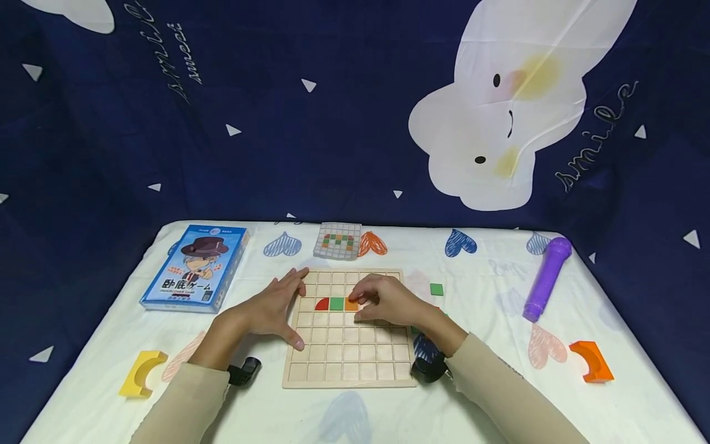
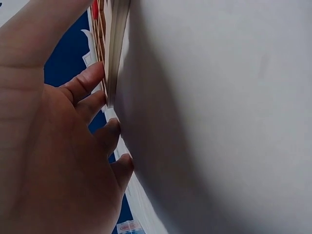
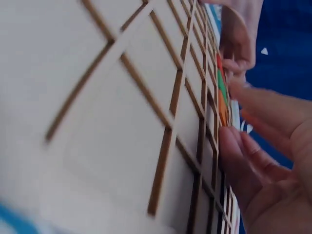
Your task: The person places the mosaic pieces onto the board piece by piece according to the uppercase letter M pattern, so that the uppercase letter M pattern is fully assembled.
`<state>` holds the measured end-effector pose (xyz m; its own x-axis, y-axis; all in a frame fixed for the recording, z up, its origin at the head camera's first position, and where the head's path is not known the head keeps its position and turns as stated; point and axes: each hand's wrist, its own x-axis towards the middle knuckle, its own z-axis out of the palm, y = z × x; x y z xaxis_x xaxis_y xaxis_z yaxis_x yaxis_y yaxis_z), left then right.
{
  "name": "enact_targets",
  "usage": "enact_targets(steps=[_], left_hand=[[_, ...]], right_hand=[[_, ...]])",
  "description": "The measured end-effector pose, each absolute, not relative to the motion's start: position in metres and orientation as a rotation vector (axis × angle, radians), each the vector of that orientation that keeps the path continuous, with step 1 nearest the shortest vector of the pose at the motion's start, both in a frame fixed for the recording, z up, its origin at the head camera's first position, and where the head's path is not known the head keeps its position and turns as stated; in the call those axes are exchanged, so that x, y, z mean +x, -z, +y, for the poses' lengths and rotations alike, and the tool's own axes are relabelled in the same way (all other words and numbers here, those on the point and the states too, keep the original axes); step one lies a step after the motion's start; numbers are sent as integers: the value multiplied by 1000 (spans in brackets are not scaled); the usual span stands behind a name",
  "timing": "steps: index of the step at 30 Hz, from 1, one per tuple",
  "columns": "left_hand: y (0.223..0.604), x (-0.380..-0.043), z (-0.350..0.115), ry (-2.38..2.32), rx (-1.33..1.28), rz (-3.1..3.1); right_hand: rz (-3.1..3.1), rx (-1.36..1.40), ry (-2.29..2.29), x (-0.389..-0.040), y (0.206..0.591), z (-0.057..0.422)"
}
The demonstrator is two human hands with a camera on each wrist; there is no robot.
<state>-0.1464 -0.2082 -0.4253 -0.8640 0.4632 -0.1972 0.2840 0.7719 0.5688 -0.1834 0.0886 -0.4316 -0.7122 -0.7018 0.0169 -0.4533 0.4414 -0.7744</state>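
Note:
A wooden grid board (image 1: 333,354) lies on the table. In one of its upper rows sit a red quarter-round tile (image 1: 322,304), a green square tile (image 1: 336,303) and an orange tile (image 1: 350,305), side by side. My left hand (image 1: 270,308) rests along the board's left edge, thumb and fingers spread. Over the row, my right hand (image 1: 391,300) has its thumb and forefinger at the orange tile, pinching it. The right wrist view shows these fingertips (image 3: 227,134) close by the orange tile, partly covering it. Behind the board lies a pattern card (image 1: 338,251) with a coloured grid design.
Right of the board is a loose green tile (image 1: 436,289); other tiles are partly hidden by the right forearm. A blue game box (image 1: 194,271) lies at left, a purple microphone-shaped stick (image 1: 546,280) at right. Yellow (image 1: 133,377) and orange arch blocks (image 1: 596,364) flank the front.

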Motion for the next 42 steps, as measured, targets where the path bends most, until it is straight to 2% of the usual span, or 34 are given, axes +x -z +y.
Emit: enact_targets(steps=[11,28,42], left_hand=[[424,-146,-208,-769,576,2657],[426,-147,-209,-770,573,2654],[430,-149,-209,-774,567,2649]], right_hand=[[2465,-1043,1038,-183,420,107],[2580,-790,1124,-187,419,185],[2664,-693,1175,-196,434,233]])
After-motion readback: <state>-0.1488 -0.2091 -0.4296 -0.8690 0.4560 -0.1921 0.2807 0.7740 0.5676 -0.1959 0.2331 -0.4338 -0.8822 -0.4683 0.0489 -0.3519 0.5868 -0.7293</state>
